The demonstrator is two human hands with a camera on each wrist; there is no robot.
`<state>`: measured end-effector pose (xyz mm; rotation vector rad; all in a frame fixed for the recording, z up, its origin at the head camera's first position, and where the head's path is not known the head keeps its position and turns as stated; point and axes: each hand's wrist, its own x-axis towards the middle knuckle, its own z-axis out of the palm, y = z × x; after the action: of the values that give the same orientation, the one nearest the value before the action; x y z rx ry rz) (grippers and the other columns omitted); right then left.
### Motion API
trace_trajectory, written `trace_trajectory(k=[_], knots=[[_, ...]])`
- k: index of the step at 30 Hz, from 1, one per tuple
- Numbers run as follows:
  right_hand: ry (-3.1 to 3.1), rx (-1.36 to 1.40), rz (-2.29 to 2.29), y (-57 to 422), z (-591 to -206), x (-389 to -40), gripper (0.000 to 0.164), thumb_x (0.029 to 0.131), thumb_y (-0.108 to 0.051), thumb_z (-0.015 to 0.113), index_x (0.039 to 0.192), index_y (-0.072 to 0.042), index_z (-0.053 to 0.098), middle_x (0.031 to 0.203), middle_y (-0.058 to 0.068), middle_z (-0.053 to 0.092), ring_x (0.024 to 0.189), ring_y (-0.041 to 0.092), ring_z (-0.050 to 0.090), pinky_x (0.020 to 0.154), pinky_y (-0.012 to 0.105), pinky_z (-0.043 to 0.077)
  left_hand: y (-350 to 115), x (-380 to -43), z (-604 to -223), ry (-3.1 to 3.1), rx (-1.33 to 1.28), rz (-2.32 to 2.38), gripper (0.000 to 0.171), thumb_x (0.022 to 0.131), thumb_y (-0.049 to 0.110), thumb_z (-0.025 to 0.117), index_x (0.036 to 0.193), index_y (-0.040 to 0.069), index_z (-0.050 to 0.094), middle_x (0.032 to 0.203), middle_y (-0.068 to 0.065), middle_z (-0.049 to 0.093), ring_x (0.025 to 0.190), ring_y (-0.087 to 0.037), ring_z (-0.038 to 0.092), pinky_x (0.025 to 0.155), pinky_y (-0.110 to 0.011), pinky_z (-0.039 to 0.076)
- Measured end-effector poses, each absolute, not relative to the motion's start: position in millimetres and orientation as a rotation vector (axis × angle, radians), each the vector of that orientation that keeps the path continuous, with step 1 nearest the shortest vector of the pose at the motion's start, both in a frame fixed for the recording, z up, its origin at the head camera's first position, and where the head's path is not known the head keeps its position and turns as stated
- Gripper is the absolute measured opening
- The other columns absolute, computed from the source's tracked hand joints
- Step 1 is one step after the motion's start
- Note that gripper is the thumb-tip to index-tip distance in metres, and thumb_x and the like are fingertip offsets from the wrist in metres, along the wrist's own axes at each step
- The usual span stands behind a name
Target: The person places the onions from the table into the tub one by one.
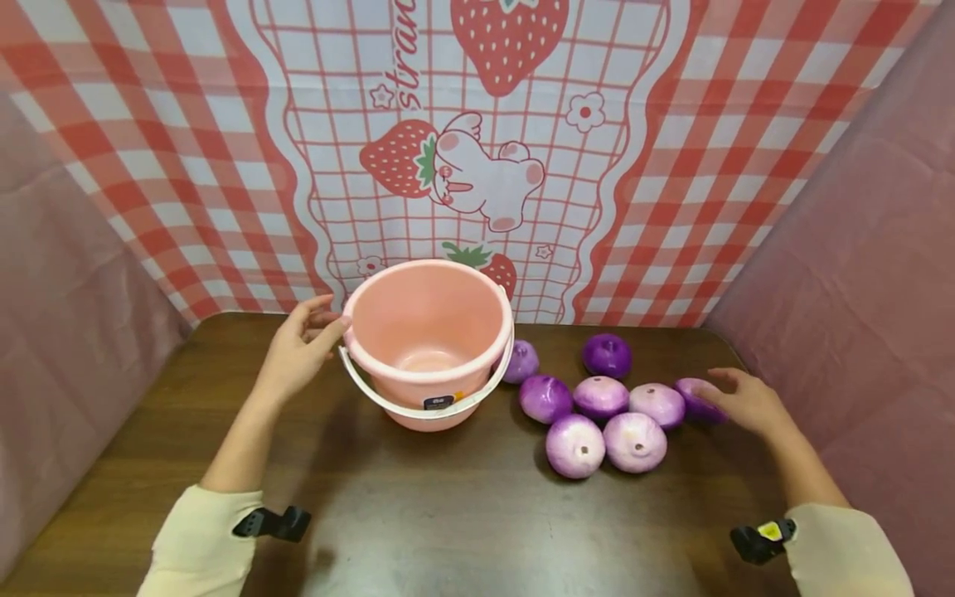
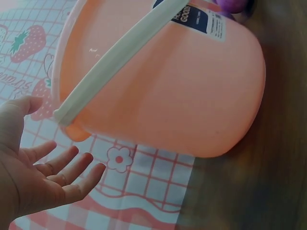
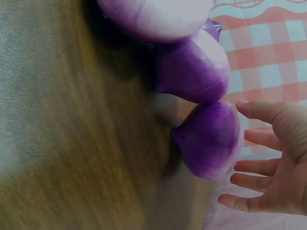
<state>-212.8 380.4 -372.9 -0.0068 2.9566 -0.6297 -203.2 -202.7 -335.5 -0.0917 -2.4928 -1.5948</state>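
Observation:
A pink bucket (image 1: 431, 373) with a white handle (image 2: 120, 55) stands upright at the back of the table, nothing inside it. My left hand (image 1: 297, 347) is at the bucket's left rim, its fingers loosely spread; in the left wrist view that hand (image 2: 53, 172) shows an empty palm beside the bucket. Over on the right, my right hand (image 1: 749, 402) reaches to the rightmost purple onion (image 1: 698, 400). Seen from the right wrist, the fingers (image 3: 254, 184) are spread beside this onion (image 3: 211, 139) and not curled round it.
Several more purple onions lie between the bucket and my right hand, among them a pale one (image 1: 575, 446) in front and a dark one (image 1: 607, 356) at the back. A checked strawberry cloth (image 1: 477, 182) hangs behind the wooden table (image 1: 462, 522).

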Motion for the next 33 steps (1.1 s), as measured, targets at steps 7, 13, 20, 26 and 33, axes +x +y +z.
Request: trace_trajectory(k=[7, 13, 20, 26, 33], knots=[[2.953, 0.022, -0.708, 384.9, -385.4, -211.3, 0.073, 0.092, -0.049, 0.049, 0.132, 0.012, 0.039, 0.13, 0.041, 0.04, 0.115, 0.056, 0.041, 0.09, 0.064, 0.042, -194.2, -207.3, -340.8, -2.467, -0.059, -1.696, 0.061, 0.094, 0.027, 0.054, 0.145, 0.006, 0.028, 0.132, -0.026, 0.046, 0.111, -0.036, 0.053, 0.069, -0.015, 0.055], [2.906, 0.056, -0.83, 388.0, -394.0, -212.2, 0.077, 0.092, -0.05, 0.049, 0.134, 0.014, 0.036, 0.132, 0.042, 0.038, 0.12, 0.055, 0.038, 0.095, 0.063, 0.039, -190.3, -207.4, -343.4, -2.462, -0.032, -1.729, 0.063, 0.094, 0.027, 0.054, 0.147, 0.01, 0.025, 0.133, -0.025, 0.045, 0.11, -0.035, 0.054, 0.068, -0.019, 0.055], [2.81, 0.137, -1.022, 390.6, -402.2, -210.5, 0.081, 0.092, -0.048, 0.049, 0.137, 0.016, 0.027, 0.137, 0.042, 0.03, 0.122, 0.052, 0.036, 0.096, 0.059, 0.044, -188.1, -209.1, -347.5, -2.435, -0.026, -1.771, 0.062, 0.093, 0.025, 0.054, 0.147, 0.009, 0.025, 0.13, -0.025, 0.047, 0.091, -0.012, 0.057, 0.063, -0.016, 0.054], [2.765, 0.237, -1.13, 393.0, -403.2, -208.9, 0.081, 0.092, -0.048, 0.05, 0.139, 0.013, 0.026, 0.137, 0.039, 0.033, 0.097, 0.024, 0.056, 0.072, 0.034, 0.058, -184.9, -211.0, -350.6, -2.322, -0.038, -1.942, 0.06, 0.094, 0.018, 0.052, 0.146, 0.006, 0.025, 0.127, -0.028, 0.046, 0.077, 0.003, 0.056, 0.064, -0.019, 0.059], [2.8, 0.277, -1.193, 398.2, -395.7, -210.0, 0.08, 0.092, -0.047, 0.051, 0.14, 0.011, 0.027, 0.139, 0.036, 0.033, 0.08, -0.012, 0.043, 0.067, 0.021, 0.053, -185.2, -211.3, -353.3, -2.282, -0.038, -1.978, 0.056, 0.094, 0.017, 0.051, 0.145, 0.007, 0.028, 0.121, -0.026, 0.049, 0.073, 0.002, 0.058, 0.064, -0.021, 0.06]])
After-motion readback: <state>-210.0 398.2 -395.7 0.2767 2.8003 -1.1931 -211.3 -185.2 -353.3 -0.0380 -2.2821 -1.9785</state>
